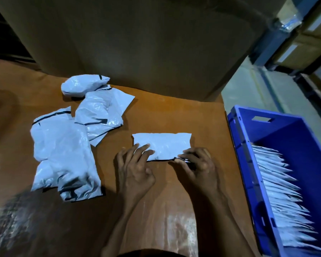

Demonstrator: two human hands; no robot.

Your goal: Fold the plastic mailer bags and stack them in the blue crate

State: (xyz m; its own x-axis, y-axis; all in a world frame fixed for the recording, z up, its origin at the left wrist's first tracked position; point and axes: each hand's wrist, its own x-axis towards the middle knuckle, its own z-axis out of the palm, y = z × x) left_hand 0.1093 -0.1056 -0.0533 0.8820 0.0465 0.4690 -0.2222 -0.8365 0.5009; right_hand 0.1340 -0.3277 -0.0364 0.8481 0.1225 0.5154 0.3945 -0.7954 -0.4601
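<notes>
A pale grey mailer bag [165, 144], folded into a flat rectangle, lies on the brown table [165, 112] in front of me. My left hand [135, 167] rests its straight fingers on the bag's near left corner. My right hand [196, 164] pinches the bag's near right edge between thumb and curled fingers. Several loose, crumpled mailer bags [67, 141] lie in a heap to the left. The blue crate [285, 138] stands off the table's right edge, with a row of several folded bags [282, 191] stacked inside it.
A large brown cardboard box [137, 43] stands at the back of the table, close behind the bags. Blue shelving with cartons [304, 43] rises at the far right. Pale floor [248, 89] shows between the box and the crate.
</notes>
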